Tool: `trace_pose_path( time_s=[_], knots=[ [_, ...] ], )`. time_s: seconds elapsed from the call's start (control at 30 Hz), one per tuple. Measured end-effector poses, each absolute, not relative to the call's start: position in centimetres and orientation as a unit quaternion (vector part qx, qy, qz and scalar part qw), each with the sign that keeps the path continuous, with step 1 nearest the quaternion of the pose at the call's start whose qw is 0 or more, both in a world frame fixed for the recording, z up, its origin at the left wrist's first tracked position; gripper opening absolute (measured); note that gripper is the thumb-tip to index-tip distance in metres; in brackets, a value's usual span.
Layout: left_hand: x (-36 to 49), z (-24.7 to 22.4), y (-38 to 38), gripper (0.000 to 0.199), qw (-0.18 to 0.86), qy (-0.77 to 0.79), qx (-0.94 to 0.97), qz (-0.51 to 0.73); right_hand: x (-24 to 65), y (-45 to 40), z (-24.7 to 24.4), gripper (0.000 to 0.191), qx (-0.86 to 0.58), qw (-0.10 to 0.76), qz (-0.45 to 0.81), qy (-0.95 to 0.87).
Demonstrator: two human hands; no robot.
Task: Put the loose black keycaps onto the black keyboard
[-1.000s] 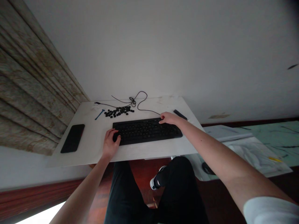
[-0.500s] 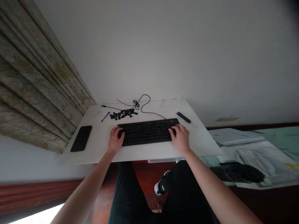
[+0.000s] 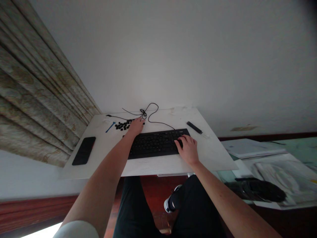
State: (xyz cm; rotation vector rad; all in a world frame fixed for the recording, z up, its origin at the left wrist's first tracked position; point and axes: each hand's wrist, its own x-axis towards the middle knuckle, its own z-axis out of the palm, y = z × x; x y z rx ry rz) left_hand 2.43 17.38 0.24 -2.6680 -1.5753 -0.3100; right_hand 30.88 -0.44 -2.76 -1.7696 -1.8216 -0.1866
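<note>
Left hand [image 3: 135, 127] over the loose keycaps [image 3: 122, 125], right hand [image 3: 187, 149] on the black keyboard [image 3: 156, 143].
From my station: left looks open, touching the pile's edge — right curled on the keys, grip impossible to tell.

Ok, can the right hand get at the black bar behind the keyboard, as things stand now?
Probably yes. The right hand rests on the right end of the keyboard, and the black bar lies just beyond its far edge. Only that edge seems to lie between them.
</note>
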Motion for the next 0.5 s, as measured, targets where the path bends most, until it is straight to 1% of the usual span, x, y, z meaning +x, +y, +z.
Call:
trace_pose_path(
  time_s=[0.1,0.37,0.5],
  knots=[
    [3.2,-0.2,17.8,0.033,0.026,-0.498,-0.863,-0.081,30.8,-0.5,-2.7,0.035,-0.665,0.291,-0.069,-0.684],
    [2.6,-0.3,18.1,0.037,0.032,-0.498,-0.863,-0.075,30.8,-0.5,-2.5,0.036,-0.668,0.283,-0.061,-0.685],
    [1.8,-0.1,18.0,0.034,0.029,-0.497,-0.864,-0.070,30.8,-0.5,-2.5,0.037,-0.671,0.283,-0.056,-0.683]
  ],
)
